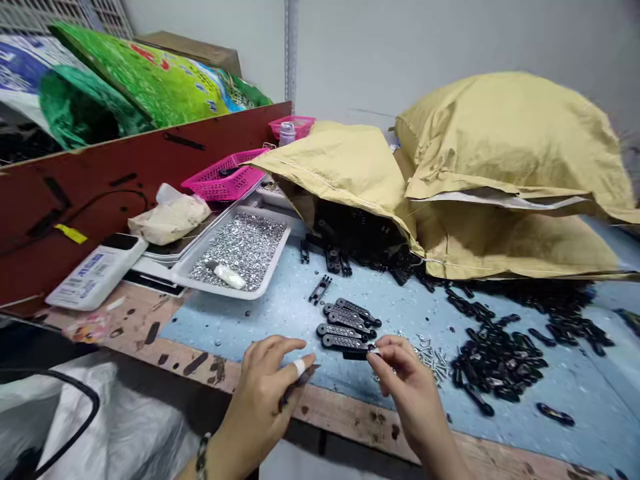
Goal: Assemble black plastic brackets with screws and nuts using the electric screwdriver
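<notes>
My right hand (407, 377) is closed, thumb and fingertips pinched at the right end of a black plastic part (354, 355). That part lies at the near side of a row of black ribbed arm-shaped parts (345, 330) on the blue table top. To the left, my left hand (273, 380) hovers over the table's front edge with its fingers curled and white tape round one finger. Something dark shows beneath its fingers, too hidden to name. Loose silver screws (433, 357) lie just beyond my right hand.
A white tray of small metal nuts (263, 233) stands left, near a white digital scale (97, 273) and pink basket (215, 183). Paper sacks (345, 160) spill black parts at the back. A pile of black parts (500, 360) lies right. A red board (165, 150) borders the left.
</notes>
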Available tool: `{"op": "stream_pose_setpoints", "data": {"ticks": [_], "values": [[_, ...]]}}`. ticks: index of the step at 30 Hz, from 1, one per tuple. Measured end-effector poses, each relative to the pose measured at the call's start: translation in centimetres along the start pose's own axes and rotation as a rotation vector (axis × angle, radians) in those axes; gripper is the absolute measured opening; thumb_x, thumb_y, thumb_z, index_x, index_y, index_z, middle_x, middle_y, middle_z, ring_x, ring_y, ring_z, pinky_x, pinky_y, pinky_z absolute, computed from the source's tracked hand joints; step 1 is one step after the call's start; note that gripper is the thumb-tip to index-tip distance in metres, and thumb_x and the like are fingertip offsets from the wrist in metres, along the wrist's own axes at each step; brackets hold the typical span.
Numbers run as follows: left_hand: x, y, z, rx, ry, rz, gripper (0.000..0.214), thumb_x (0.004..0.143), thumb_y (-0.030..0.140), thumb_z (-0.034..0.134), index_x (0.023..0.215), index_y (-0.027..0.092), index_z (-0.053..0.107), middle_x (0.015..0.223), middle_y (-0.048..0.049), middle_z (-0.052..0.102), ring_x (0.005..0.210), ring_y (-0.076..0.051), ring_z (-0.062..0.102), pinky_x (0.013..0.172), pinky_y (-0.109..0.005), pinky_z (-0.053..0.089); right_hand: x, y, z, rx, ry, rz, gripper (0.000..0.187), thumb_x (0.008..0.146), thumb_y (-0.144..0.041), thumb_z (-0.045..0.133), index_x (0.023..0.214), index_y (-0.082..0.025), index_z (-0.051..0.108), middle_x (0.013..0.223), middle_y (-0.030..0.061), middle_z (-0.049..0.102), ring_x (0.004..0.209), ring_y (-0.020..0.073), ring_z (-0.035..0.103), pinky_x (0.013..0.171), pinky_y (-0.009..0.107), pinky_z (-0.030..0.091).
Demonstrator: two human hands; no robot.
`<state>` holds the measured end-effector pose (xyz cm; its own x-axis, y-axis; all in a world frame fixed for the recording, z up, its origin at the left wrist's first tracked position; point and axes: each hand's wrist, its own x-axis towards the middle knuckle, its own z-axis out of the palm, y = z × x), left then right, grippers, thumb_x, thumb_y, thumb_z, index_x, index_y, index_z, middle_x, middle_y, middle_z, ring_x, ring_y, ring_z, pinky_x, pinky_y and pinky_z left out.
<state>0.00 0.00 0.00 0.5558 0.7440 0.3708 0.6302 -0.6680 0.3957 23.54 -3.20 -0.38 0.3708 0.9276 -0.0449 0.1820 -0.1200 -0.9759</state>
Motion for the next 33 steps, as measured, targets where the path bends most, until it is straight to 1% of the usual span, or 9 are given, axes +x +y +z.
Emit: {"op": "stream_pose_setpoints", "data": {"ticks": [2,4,6,9,15,21,26,30,33], "values": [[1.5,-0.1,1.0,-0.004,0.033,0.061,0.037,0.084,0.009,0.051,0.117,0.023,0.060,0.120,-0.0059,0.061,0.111,-0.027,0.046,0.093,-0.044,0.026,0.9,0.2,1.2,0.020,0.031,0.019,0.032,0.071,-0.045,0.069,0.057,-0.017,0.060,0.090,0.0092,0.051,0.072,0.0182,0.052,0.038,0.020,0.035],[2.7,-0.3,1.8,-0.012,0.042,0.102,0.041,0.080,0.006,0.052,0.116,0.023,0.060,0.118,-0.0039,0.064,0.110,-0.026,0.047,0.096,-0.045,0.022,1.8,0.5,2.1,0.024,0.055,0.022,0.034,0.069,-0.046,0.069,0.054,-0.017,0.059,0.088,0.0092,0.051,0.069,0.0179,0.051,0.037,0.021,0.034],[3.2,-0.4,2.5,-0.022,0.021,0.122,0.046,0.076,0.002,0.052,0.117,0.023,0.059,0.115,-0.0022,0.066,0.110,-0.025,0.049,0.098,-0.045,0.020,2.3,0.8,2.7,0.016,0.072,0.011,0.034,0.068,-0.045,0.069,0.052,-0.017,0.058,0.086,0.0086,0.053,0.065,0.0171,0.052,0.038,0.022,0.036],[3.2,-0.5,3.1,-0.036,-0.019,0.113,0.053,0.072,-0.002,0.048,0.118,0.022,0.058,0.115,-0.0015,0.066,0.110,-0.024,0.050,0.099,-0.045,0.018,2.7,1.2,3.0,-0.030,0.071,-0.028,0.032,0.071,-0.040,0.068,0.050,-0.017,0.057,0.082,0.0072,0.054,0.065,0.0165,0.052,0.046,0.025,0.042],[2.9,-0.5,3.1,-0.056,-0.052,0.099,0.058,0.071,-0.005,0.044,0.121,0.021,0.056,0.118,-0.0030,0.065,0.112,-0.024,0.049,0.100,-0.046,0.016,2.9,1.4,2.8,-0.058,0.022,-0.007,0.030,0.073,-0.037,0.065,0.052,-0.018,0.057,0.082,0.0067,0.053,0.067,0.0166,0.052,0.050,0.026,0.041],[3.0,-0.5,3.1,-0.054,-0.066,0.096,0.057,0.072,-0.005,0.043,0.122,0.020,0.056,0.118,-0.0040,0.065,0.112,-0.025,0.048,0.100,-0.046,0.015,3.0,1.3,2.9,-0.014,0.025,0.010,0.032,0.072,-0.038,0.066,0.050,-0.018,0.056,0.080,0.0065,0.053,0.066,0.0168,0.051,0.051,0.027,0.041],[3.0,-0.6,3.1,-0.065,-0.037,0.097,0.059,0.070,-0.007,0.043,0.121,0.020,0.056,0.117,-0.0031,0.065,0.111,-0.024,0.049,0.099,-0.045,0.016,3.1,1.1,3.0,-0.011,0.026,0.012,0.032,0.072,-0.038,0.066,0.049,-0.018,0.056,0.077,0.0055,0.053,0.067,0.0173,0.051,0.056,0.028,0.041],[3.0,-0.5,3.0,-0.062,-0.060,0.098,0.061,0.068,-0.008,0.041,0.120,0.018,0.056,0.117,-0.0039,0.065,0.111,-0.024,0.048,0.099,-0.047,0.017,3.1,0.9,2.9,-0.047,0.027,-0.013,0.033,0.073,-0.038,0.066,0.048,-0.018,0.055,0.075,0.0049,0.054,0.067,0.0173,0.051,0.059,0.029,0.041],[3.0,-0.5,3.1,-0.065,-0.055,0.100,0.060,0.068,-0.007,0.043,0.120,0.019,0.056,0.117,-0.0037,0.065,0.111,-0.025,0.049,0.099,-0.047,0.017,3.1,1.0,3.0,-0.092,0.032,-0.040,0.032,0.073,-0.037,0.065,0.049,-0.018,0.054,0.075,0.0049,0.054,0.067,0.0176,0.052,0.060,0.029,0.041]]}}
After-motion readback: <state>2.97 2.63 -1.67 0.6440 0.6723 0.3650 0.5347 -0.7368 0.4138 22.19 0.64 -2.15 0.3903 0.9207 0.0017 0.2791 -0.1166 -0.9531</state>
